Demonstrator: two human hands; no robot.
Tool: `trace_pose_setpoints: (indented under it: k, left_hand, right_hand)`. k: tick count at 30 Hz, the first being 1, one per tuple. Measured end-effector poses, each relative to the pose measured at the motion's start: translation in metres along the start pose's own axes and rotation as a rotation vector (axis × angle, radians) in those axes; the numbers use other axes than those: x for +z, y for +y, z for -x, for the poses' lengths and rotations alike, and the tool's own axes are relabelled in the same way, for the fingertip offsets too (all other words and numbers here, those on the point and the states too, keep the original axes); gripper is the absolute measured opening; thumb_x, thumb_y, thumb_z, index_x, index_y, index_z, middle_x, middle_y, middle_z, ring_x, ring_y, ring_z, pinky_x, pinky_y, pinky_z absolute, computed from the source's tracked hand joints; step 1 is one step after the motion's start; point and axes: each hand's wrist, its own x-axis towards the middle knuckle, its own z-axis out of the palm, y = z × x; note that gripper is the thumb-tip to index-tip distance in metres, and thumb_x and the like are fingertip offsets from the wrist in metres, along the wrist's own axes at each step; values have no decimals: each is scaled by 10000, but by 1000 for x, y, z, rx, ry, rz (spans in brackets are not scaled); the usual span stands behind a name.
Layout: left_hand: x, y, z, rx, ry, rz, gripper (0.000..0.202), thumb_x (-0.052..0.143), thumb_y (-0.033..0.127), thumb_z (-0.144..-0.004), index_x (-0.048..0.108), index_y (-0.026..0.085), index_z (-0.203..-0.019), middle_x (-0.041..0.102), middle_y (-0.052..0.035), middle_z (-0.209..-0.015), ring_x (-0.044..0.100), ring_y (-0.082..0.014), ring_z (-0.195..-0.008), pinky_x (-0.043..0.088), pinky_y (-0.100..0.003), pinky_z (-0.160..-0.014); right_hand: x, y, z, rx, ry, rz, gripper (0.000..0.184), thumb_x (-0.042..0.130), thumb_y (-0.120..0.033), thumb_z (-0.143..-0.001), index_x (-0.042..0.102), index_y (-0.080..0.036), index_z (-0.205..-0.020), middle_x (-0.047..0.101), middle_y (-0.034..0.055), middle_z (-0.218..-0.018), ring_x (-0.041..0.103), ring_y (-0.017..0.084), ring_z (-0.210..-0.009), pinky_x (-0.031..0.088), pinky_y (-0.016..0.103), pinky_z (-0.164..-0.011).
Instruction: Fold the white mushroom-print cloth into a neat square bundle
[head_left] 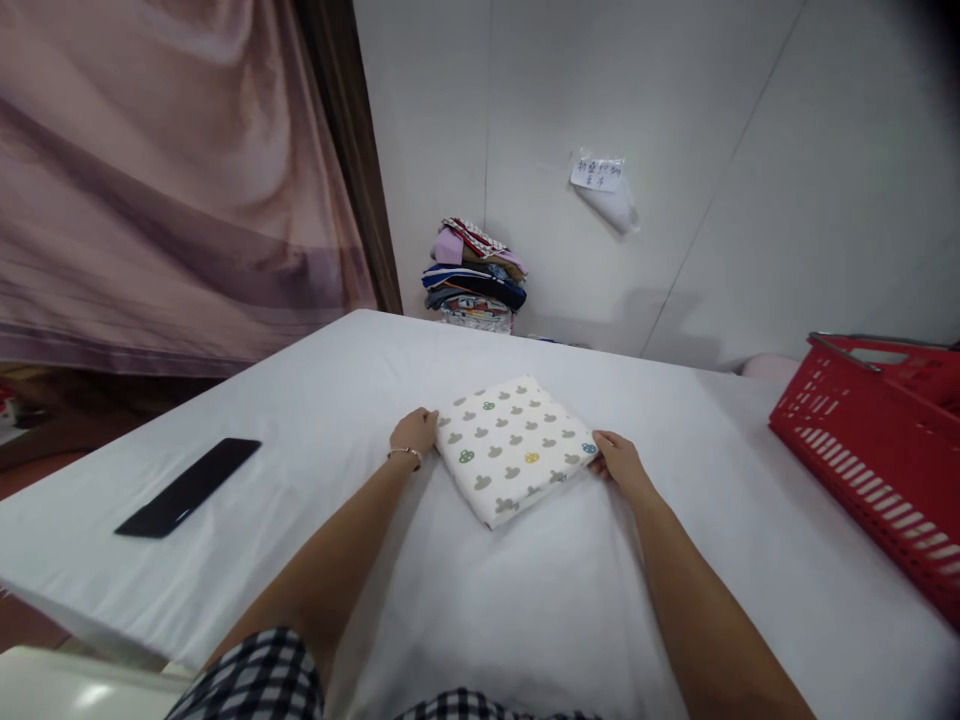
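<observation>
A folded white cloth [510, 445] printed with grey mushroom shapes and a few green, yellow and blue ones lies as a flat, thick square in front of me. My left hand [415, 432], with a bracelet at the wrist, is closed at its left corner. At the opposite corner, my right hand [616, 458] pinches the cloth, thumb on top and fingers curled at the edge. The cloth is turned slightly askew and appears to be resting on or just above the table; I cannot tell which.
The table has a white cover [315, 400]. A black flat object, like a phone [191, 488], lies on the left. A red plastic basket [862, 440] stands at the right. Behind the table rises a stack of folded clothes [476, 275] against the wall. A pink curtain [172, 170] hangs left.
</observation>
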Motion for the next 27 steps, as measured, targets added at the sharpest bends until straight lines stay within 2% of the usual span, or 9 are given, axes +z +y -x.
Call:
trace_pose_setpoints:
  k: [4,6,8,11,16,19,22,25,27]
  left_hand:
    - [-2,-1,-3,60,66,44,366,410,410,-861,617,170,-1045,644,-109,-1103,595,-237,-1005,451,-325,-842]
    - [-3,6,-2,170,145,57,424,405,408,-870,557,151,-1171,580,-115,-1229,542,-229,-1107,414,-327,-934]
    - [-1,18,0,354,177,22,467,371,414,-888,496,156,-1256,500,-105,-1336,445,-222,-1226,337,-342,-1027]
    - [10,40,3,590,62,-127,518,338,468,-893,412,214,-1338,379,-69,-1440,285,-228,-1342,183,-428,-1108]
    - [24,55,-6,500,-229,-326,617,301,564,-865,329,239,-1388,307,-94,-1475,234,-280,-1362,127,-564,-1074]
    - [20,62,-13,476,-245,-334,641,278,604,-853,345,244,-1379,297,-105,-1478,234,-297,-1360,136,-579,-1063]
    - [19,85,-15,525,-182,-322,687,264,630,-847,328,216,-1392,216,-108,-1508,162,-300,-1382,109,-569,-1075]
    - [34,119,-16,706,-169,-311,693,236,616,-861,265,214,-1425,161,-63,-1525,106,-261,-1398,64,-534,-1101]
    - [50,137,-20,762,-216,-330,709,222,625,-855,238,220,-1437,151,-40,-1528,93,-250,-1401,42,-521,-1110]
  right_hand:
    - [-1,-1,0,11,-28,-8,243,560,-323,-801,637,-134,-933,600,4,-511,517,103,-378,353,181,-322]
    - [-1,-2,1,11,-30,-10,239,559,-324,-801,638,-137,-928,598,2,-513,518,102,-381,356,181,-324]
    - [-1,-2,2,7,-31,-12,241,561,-328,-800,639,-138,-926,603,4,-525,520,102,-383,353,180,-319]
    - [0,-2,2,15,-29,-20,246,565,-331,-799,639,-134,-926,607,9,-526,520,102,-377,357,183,-314]
    - [2,3,-2,11,11,-37,250,583,-332,-792,637,-138,-939,588,-5,-492,508,102,-352,353,181,-302]
    - [1,6,-6,13,-21,-42,257,574,-348,-798,639,-136,-928,586,-3,-484,506,101,-350,353,180,-302]
    - [1,9,-9,1,-45,-30,273,558,-360,-805,640,-130,-928,581,-3,-478,509,102,-355,355,179,-306]
    - [1,9,-9,0,-48,-24,292,556,-373,-805,637,-129,-943,586,-3,-491,508,100,-354,353,179,-305]
    - [1,8,-8,10,-52,-26,293,557,-379,-804,635,-136,-948,587,-6,-496,505,97,-351,353,177,-307]
